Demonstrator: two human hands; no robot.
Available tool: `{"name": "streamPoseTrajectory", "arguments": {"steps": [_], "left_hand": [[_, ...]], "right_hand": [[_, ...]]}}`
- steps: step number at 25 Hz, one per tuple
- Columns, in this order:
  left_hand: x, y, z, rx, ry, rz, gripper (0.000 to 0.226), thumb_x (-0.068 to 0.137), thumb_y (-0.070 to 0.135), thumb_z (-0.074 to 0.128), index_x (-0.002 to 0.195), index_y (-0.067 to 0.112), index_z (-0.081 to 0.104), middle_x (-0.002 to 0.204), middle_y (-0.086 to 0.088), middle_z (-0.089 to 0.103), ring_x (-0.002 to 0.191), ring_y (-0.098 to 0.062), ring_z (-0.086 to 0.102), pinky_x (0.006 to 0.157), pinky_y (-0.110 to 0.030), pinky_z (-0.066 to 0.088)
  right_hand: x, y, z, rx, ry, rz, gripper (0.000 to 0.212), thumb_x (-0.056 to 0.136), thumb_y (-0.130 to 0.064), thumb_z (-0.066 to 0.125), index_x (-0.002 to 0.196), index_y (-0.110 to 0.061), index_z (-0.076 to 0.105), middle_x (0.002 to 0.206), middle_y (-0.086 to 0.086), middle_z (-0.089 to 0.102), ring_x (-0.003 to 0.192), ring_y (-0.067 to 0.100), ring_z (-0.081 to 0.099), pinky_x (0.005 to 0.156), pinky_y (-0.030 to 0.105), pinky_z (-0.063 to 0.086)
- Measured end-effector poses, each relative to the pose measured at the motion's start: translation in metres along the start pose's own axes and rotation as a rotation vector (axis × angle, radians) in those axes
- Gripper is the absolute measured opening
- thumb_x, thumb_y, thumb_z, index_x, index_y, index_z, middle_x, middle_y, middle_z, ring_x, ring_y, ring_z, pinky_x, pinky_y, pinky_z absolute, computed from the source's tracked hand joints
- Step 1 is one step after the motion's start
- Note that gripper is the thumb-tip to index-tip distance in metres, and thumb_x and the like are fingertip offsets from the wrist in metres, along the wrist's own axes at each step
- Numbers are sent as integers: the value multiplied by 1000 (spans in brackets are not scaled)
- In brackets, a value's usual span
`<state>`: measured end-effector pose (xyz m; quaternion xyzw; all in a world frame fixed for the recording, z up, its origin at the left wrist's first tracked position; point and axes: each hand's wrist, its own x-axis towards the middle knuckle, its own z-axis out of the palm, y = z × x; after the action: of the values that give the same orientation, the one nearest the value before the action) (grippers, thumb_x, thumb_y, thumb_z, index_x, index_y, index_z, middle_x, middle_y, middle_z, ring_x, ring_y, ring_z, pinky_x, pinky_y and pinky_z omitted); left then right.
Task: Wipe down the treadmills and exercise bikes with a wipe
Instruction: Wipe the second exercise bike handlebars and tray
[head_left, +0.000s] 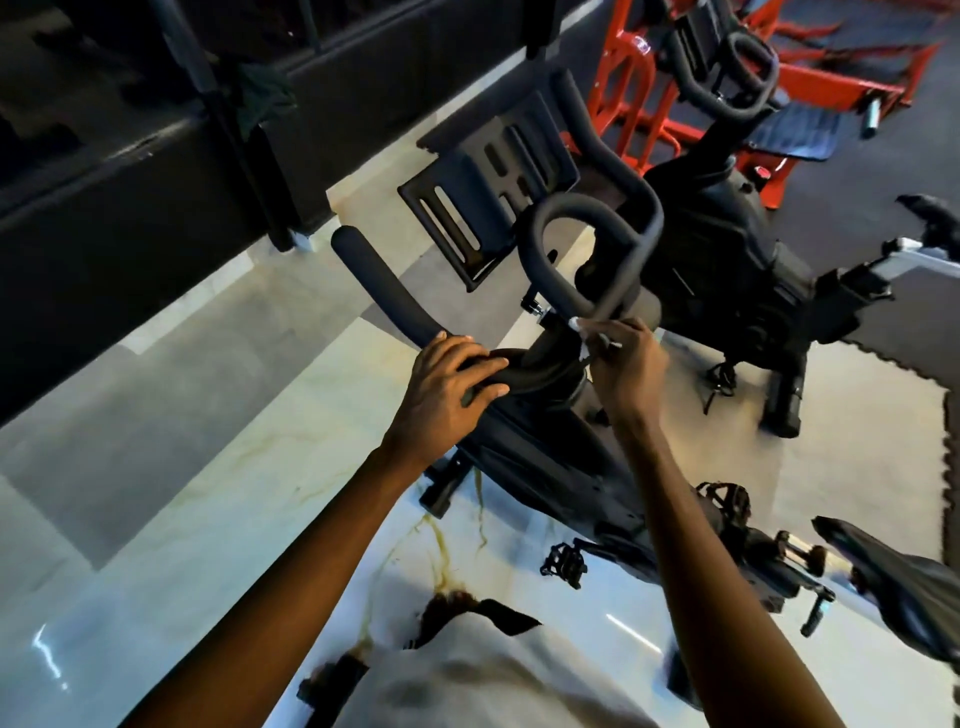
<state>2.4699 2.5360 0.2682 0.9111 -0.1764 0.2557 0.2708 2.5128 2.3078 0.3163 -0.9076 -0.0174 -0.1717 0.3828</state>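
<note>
- Black foam is covering the handlebar (384, 291) of the nearest exercise bike (545, 467). The left hand (447, 384) is gripping it, fingers and thumb curled round the bar.
- Just to the right of that hand, the right hand (626, 364) is pinching a white wipe (583, 340) between thumb and curled fingers. It is holding the wipe against the bar where the inner loop is meeting the stem.
- The wipe is mostly hiding inside the right hand, and only small white edges are showing at the fingertips.
- Beyond both hands, a slotted black device tray (488, 208) is sitting at the front of the handlebar.
- Further out from the right hand, a second black bike (727, 249) is standing on a grey mat (872, 441), with red equipment (623, 88) behind it.
- Below the right forearm, a pedal (563, 564) and the saddle (909, 587) are showing over the pale glossy floor (208, 467).
</note>
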Motion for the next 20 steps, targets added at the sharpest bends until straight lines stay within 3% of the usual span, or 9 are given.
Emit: {"name": "streamPoseTrajectory", "arguments": {"steps": [2,4,8,10,16,20], "left_hand": [[-1,-3,-2,13,-22,6,34,96,38,63,121,18,72,119,-3,65,123,-24,53,120,-34,21],[-3,-8,-8,47,-64,76,36,98,36,57,127,19,69,125,-4,65,129,-22,50,120,-35,20],[4,-20,-18,106,-111,161,35,99,31,57,132,21,66,130,0,64,133,-17,48,120,-32,16],[2,-18,-15,80,-111,155,35,98,27,60,131,19,67,129,-2,65,131,-18,49,121,-32,18],[8,-22,-17,60,-111,171,32,94,27,67,124,17,71,122,-1,68,122,-20,57,114,-38,32],[20,-31,-27,65,-140,283,32,94,35,67,121,18,73,118,1,71,115,-18,63,104,-36,38]], "right_hand": [[-27,3,9,35,-59,-27,23,91,-19,72,113,-21,74,106,2,68,81,8,63,68,4,45],[-48,4,11,84,-105,-75,24,90,-20,72,114,-21,73,108,1,67,85,9,65,72,19,56],[-14,12,9,76,-32,-10,24,89,-16,73,112,-22,74,104,2,65,83,16,65,70,40,58],[-10,11,11,79,-3,24,25,88,-12,75,111,-20,75,105,3,65,85,17,64,73,41,59],[-57,-14,13,151,-74,-20,25,88,-15,73,113,-16,73,102,0,61,82,5,61,74,20,56],[-40,-14,15,127,6,46,29,88,-12,73,115,-23,71,105,2,63,86,13,65,77,29,59]]}}
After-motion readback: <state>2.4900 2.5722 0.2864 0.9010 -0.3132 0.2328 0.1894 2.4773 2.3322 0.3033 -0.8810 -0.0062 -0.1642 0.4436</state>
